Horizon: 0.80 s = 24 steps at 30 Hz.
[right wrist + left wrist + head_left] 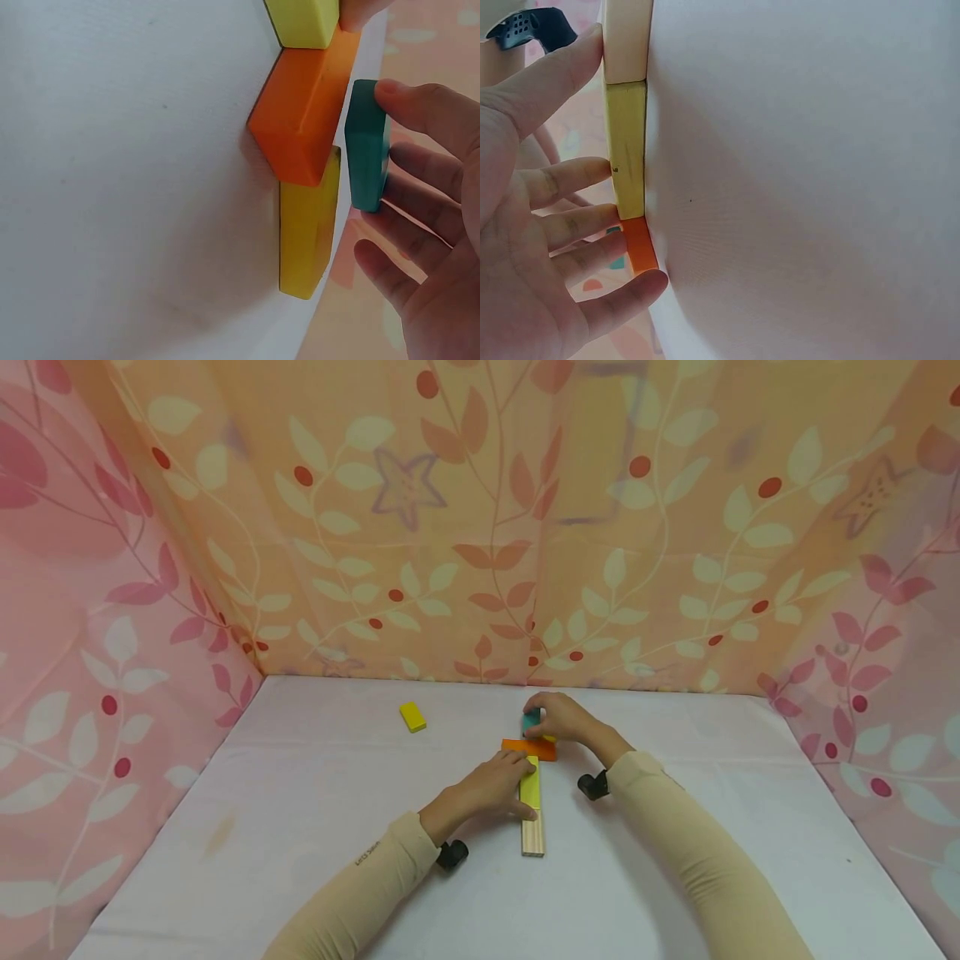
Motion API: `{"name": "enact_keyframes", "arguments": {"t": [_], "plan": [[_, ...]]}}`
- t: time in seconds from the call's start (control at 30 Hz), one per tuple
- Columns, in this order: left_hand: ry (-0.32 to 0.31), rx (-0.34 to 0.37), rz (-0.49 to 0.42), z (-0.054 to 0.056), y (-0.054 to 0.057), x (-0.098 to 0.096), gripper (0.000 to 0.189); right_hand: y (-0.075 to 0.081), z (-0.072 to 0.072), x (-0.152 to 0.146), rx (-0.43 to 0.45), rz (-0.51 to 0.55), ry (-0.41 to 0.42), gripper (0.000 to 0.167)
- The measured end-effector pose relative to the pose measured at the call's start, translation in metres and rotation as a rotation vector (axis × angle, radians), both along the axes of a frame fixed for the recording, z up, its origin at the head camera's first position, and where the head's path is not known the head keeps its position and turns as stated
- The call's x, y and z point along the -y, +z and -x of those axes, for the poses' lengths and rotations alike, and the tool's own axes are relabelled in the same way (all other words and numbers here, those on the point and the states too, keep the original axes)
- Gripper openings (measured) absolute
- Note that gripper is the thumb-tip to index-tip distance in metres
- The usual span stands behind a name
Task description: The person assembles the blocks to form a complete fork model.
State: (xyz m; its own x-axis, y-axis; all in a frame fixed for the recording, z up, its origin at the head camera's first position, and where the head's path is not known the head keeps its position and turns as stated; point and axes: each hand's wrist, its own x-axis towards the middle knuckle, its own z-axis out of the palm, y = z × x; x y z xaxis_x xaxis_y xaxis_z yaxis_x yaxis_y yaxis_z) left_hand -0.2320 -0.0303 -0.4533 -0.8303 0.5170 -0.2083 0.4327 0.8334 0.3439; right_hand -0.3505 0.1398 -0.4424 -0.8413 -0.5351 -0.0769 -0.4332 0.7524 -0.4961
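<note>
At the upper left of centre in the head view, a loose yellow block lies by itself, well apart from both your hands. To its right, below the middle of the frame, your left hand rests along a row of blocks with fingers loosely extended, gripping nothing: the thumb is at the plain wooden block, and the fingertips line up along the lime block and the orange block, which lies crosswise at its upper end. Uneven pressure from those fingers could twist the lime block off the orange one.

Just above the orange block, your right hand pinches the teal block between thumb and fingers — the right wrist view shows a gap between it and the other blocks. The teal block sits at your fingertips, on that hand's left side in the head view. A deep yellow block adjoins the orange one, mostly hidden behind your right hand there. A slack pinch could let the teal block tilt or slip, and a low finger could knock the deep yellow one — your hand hides much of it.
</note>
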Motion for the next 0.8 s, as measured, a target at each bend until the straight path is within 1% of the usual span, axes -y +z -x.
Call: {"name": "enact_keyframes", "arguments": {"t": [0.23, 0.4, 0.8], "plan": [[-0.001, 0.001, -0.007, -0.0005, 0.0006, 0.0000, 0.073, -0.0011, -0.0019, 0.0010, -0.035, -0.021, 0.039, 0.039], [-0.004, 0.003, -0.005, -0.0011, 0.0003, -0.0002, 0.074, -0.0019, -0.0037, 0.0014, -0.039, -0.031, 0.051, 0.038], [0.007, 0.002, 0.014, -0.0015, 0.0030, -0.0005, 0.075, -0.0059, -0.0020, 0.0026, -0.006, -0.028, 0.027, 0.039]]}}
